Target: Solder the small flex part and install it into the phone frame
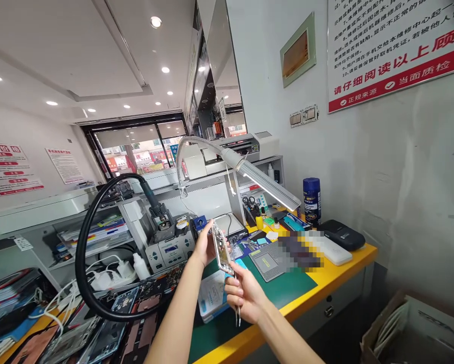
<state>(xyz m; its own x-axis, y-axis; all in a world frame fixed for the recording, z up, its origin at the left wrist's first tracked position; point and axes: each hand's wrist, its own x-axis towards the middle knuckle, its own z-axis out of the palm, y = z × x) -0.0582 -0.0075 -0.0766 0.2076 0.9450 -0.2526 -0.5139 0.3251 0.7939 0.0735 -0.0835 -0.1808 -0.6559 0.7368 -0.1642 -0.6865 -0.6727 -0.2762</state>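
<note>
My left hand point(203, 246) is raised above the bench and holds a phone frame point(221, 248) upright by its back edge, fingers wrapped round it. Just below, my right hand point(243, 294) is closed in a pinch on thin metal tweezers point(237, 314), whose tips hang down past my palm. Its fingers touch the lower end of the phone frame. Both hands hover over the green work mat point(287, 288) on the yellow bench point(348, 264).
A gooseneck lamp point(266, 183) reaches over the bench. Left of my hands stand a soldering station point(169, 246) and a thick black hose point(83, 263). A blue spray can point(311, 200), a black device point(342, 234), small tools and opened phones point(109, 328) lie about.
</note>
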